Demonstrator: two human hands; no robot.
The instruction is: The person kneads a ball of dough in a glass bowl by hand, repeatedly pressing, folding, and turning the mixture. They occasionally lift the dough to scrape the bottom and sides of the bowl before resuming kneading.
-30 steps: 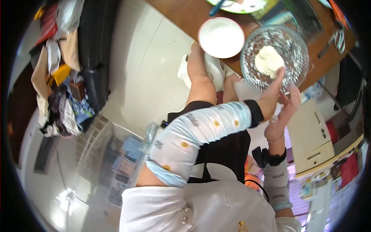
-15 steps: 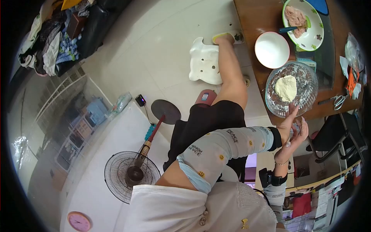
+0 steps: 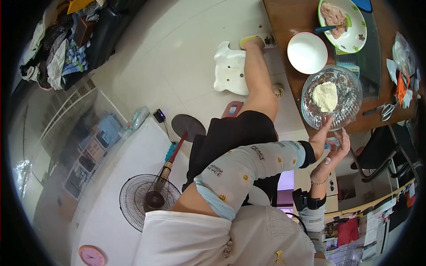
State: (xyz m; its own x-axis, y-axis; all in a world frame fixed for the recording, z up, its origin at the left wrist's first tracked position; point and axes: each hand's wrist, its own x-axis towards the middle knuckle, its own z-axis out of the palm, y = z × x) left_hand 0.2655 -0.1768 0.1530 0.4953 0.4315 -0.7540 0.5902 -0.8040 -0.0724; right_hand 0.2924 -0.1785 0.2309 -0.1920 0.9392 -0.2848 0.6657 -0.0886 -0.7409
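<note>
A clear glass bowl (image 3: 306, 111) with a lump of pale dough (image 3: 325, 96) stands near the edge of the brown table (image 3: 288, 17). My left hand (image 3: 321, 129), on an arm in a patterned sleeve, reaches up to the bowl's near rim with its fingers apart. My right hand (image 3: 336, 150), with a bracelet at the wrist, hovers just below it, palm turned toward the left hand, fingers spread. I see nothing held in either hand.
A white bowl (image 3: 307, 52) and a plate (image 3: 355, 42) of minced meat with a blue spoon sit beyond the glass bowl. Scissors (image 3: 385, 109) lie to its right. A floor fan (image 3: 148, 201), a white stool (image 3: 230, 68) and a black chair (image 3: 381, 155) surround my seat.
A second ago my left hand's fingers were on the dough inside the bowl. They have drawn back to the near rim, and the view has swung round.
</note>
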